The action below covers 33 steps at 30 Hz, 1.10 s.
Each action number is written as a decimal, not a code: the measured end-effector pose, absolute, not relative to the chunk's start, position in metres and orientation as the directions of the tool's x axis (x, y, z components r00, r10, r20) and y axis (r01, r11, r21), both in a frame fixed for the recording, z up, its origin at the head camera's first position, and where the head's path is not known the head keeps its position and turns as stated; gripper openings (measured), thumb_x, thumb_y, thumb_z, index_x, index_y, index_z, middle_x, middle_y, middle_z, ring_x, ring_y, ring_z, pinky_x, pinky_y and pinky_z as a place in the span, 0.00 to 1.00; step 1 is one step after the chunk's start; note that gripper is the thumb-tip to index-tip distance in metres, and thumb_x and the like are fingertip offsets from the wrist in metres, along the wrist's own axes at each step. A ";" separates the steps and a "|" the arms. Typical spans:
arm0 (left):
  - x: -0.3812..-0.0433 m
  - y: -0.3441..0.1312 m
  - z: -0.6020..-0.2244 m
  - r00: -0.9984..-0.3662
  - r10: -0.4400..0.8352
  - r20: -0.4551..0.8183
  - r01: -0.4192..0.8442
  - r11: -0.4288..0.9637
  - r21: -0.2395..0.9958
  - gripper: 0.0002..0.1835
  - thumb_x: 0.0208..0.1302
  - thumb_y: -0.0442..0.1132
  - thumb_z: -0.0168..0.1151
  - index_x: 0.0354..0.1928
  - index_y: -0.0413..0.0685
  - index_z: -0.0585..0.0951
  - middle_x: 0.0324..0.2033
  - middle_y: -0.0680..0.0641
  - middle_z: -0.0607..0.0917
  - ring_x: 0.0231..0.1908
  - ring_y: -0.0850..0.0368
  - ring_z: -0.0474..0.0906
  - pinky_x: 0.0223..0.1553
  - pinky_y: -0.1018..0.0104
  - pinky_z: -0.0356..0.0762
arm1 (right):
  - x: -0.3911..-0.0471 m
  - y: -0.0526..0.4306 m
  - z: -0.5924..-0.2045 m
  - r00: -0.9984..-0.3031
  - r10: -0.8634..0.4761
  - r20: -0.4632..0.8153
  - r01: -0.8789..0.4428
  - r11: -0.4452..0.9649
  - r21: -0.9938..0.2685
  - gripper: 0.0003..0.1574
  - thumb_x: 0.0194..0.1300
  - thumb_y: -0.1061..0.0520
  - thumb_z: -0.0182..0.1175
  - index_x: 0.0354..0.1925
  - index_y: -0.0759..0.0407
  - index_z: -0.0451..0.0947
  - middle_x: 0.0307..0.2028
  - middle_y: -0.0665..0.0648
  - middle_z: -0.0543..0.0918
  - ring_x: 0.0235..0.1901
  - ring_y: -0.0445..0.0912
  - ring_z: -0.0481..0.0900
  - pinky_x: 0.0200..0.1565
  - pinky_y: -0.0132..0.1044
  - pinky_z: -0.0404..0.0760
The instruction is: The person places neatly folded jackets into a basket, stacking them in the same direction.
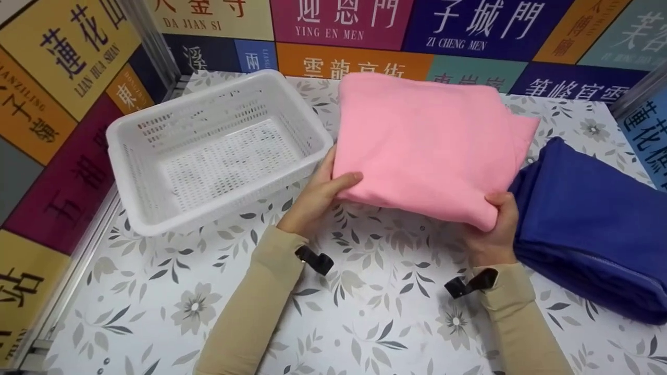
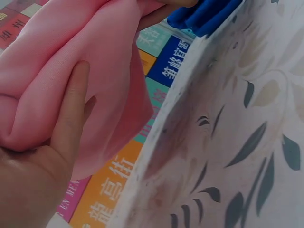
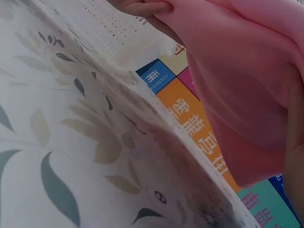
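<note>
The folded pink cloth is held up off the leaf-patterned surface by both hands, which are set well apart. Its near left corner is gripped by the left hand, thumb on top; its near right corner is gripped likewise by the right hand. It is held between the white basket and the folded blue cloth. The step in hand appears to be moving or positioning the bundle. Next, even support seems called for, lest the flap at its right be unfolded.
</note>
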<state>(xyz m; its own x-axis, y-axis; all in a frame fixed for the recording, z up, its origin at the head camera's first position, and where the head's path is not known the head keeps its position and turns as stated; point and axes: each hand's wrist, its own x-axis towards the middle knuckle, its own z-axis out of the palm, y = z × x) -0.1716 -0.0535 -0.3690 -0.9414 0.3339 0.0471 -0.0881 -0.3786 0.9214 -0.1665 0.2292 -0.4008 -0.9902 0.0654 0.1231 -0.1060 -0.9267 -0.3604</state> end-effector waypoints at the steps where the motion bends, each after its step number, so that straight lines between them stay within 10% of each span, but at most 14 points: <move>1: -0.171 -0.054 -0.367 -0.940 0.338 0.054 -0.085 -0.383 0.920 0.41 0.57 0.36 0.59 0.68 0.61 0.49 0.55 0.45 0.69 0.44 0.43 0.76 0.45 0.53 0.73 | -0.166 0.229 -0.398 -0.988 0.069 0.136 -0.113 -0.930 -0.349 0.31 0.36 0.72 0.53 0.45 0.69 0.62 0.43 0.61 0.71 0.41 0.53 0.69 0.44 0.39 0.68; 16: -0.171 -0.074 -0.344 -0.963 0.266 0.040 -0.023 -0.231 0.973 0.43 0.55 0.39 0.59 0.68 0.59 0.47 0.64 0.54 0.56 0.57 0.58 0.62 0.60 0.63 0.53 | -0.176 0.204 -0.383 -0.984 0.015 0.175 -0.076 -0.934 -0.350 0.27 0.39 0.70 0.51 0.43 0.68 0.62 0.42 0.61 0.71 0.39 0.52 0.69 0.42 0.38 0.69; 33: -0.169 -0.117 -0.327 -0.958 0.258 0.123 0.052 -0.266 0.963 0.54 0.52 0.30 0.61 0.67 0.73 0.35 0.67 0.56 0.33 0.57 0.52 0.63 0.53 0.61 0.67 | -0.197 0.165 -0.378 -0.991 0.001 0.137 -0.062 -0.895 -0.442 0.40 0.32 0.68 0.60 0.50 0.63 0.61 0.45 0.60 0.69 0.39 0.52 0.69 0.42 0.40 0.68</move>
